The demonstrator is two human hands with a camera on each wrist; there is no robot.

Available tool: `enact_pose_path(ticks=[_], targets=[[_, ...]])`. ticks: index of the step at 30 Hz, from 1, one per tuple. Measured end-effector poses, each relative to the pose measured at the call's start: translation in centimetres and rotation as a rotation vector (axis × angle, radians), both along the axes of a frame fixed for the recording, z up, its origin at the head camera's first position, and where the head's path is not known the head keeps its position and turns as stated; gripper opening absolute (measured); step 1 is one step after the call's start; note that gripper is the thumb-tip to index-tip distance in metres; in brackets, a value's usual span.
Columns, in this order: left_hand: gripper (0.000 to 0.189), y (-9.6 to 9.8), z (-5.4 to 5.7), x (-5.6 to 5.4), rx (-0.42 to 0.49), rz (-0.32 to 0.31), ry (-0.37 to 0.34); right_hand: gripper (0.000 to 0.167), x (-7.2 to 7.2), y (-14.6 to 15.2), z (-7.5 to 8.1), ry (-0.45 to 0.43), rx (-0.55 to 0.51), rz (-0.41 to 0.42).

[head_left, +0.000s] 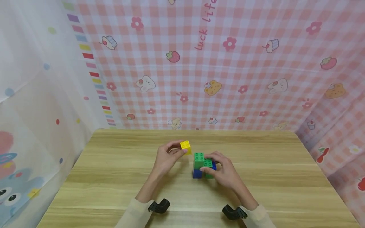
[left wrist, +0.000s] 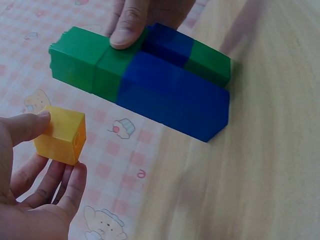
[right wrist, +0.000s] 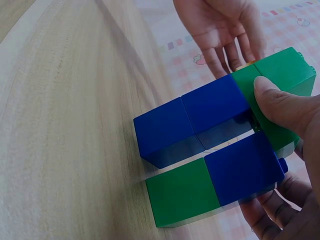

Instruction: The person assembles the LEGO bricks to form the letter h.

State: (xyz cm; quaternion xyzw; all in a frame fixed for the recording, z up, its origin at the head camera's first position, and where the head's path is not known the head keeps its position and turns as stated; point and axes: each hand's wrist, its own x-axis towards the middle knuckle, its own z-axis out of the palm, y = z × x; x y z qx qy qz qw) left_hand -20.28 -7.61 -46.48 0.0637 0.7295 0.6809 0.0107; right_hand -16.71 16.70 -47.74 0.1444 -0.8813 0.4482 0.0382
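Note:
My left hand (head_left: 165, 161) pinches a small yellow building block (head_left: 185, 147) between thumb and fingers, studs up in the head view. Just right of it, a structure of green and blue building blocks (head_left: 198, 162) stands on the table. In the right wrist view it has two side-by-side columns: a taller one with blue blocks (right wrist: 187, 117) below green, and a shorter one with a green block (right wrist: 182, 192) under a blue one. My right hand (head_left: 226, 172) grips the structure near its upper part, thumb on a green block (left wrist: 107, 67). The yellow block is apart from the structure.
A wood-grain table (head_left: 114, 177) lies under both hands. Behind it hangs a pink checked cloth (head_left: 245, 72), with a pale patterned curtain (head_left: 34, 79) on the left. A black wrist mount (head_left: 159, 206) sits on each cuff.

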Motion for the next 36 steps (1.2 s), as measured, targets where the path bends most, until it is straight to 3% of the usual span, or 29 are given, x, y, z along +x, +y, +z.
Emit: enact_pose_path(ticks=[11,36], targets=[[0.038,-0.3,1.5,0.5,0.049,-0.039,0.002,0.039,-0.1,0.1,-0.1,0.021,-0.010,0.012],[0.034,0.9,4.4,1.9,0.030,-0.138,0.135,0.037,-0.2,0.1,-0.4,0.019,-0.031,0.011]])
